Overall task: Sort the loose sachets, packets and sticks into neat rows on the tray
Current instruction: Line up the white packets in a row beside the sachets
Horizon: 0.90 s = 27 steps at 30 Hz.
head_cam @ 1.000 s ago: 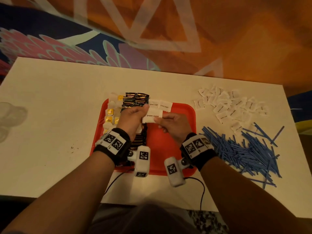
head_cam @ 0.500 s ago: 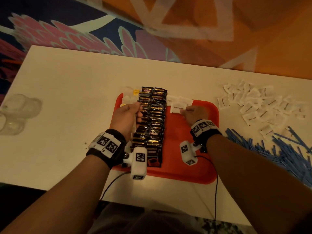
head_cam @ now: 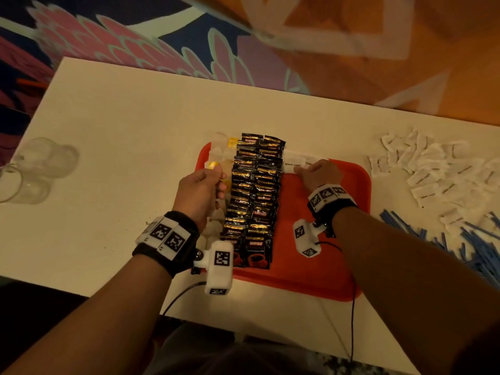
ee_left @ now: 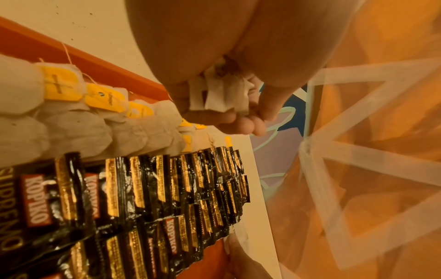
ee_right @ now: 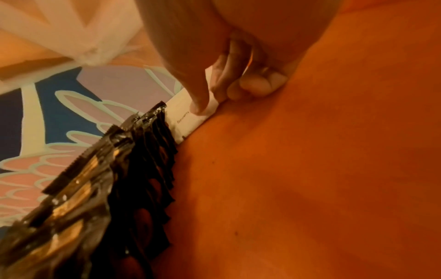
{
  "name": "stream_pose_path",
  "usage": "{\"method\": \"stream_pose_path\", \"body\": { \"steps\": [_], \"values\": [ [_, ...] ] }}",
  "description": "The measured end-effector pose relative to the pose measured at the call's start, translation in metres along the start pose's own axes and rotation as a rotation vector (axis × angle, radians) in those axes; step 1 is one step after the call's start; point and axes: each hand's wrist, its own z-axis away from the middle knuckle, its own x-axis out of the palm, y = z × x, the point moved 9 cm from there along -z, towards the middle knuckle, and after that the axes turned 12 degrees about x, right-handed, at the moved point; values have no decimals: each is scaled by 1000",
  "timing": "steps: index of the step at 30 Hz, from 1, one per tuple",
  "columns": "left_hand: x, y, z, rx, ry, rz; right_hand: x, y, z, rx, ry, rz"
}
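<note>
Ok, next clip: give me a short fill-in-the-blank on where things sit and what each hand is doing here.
1. The black Kopiko coffee sachets lie in overlapping rows on the ____ tray.
2. The left hand holds a bunch of white sachets above the row of ____.
3. The right hand presses a ____ sugar sachet onto the tray.
4. The blue sticks lie piled on the ____, off the tray.

Missing words: red; tea bags; brown; table

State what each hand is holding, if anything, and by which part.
The left hand grips a small bunch of white sachets in its curled fingers. The right hand presses a brown sugar sachet onto the tray with its fingertips.
</note>
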Motion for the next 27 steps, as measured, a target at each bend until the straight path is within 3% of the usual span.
{"method": "stream_pose_path", "body": {
  "steps": [3,8,15,22,27],
  "values": [
    [1,-4,0,-19,-4,25,1,-5,6,-103,42,-17],
    [4,-5,4,-19,-23,28,24,-21,17,-318,-45,101],
    [16,-8,10,-61,-46,62,-4,-15,31,-296,-62,-15],
    [65,0,29,-148,-96,220,-35,-9,75,-289,-168,-210],
    [105,12,45,-80,-217,127,-36,-13,127,-339,-435,-288]
  ]
}}
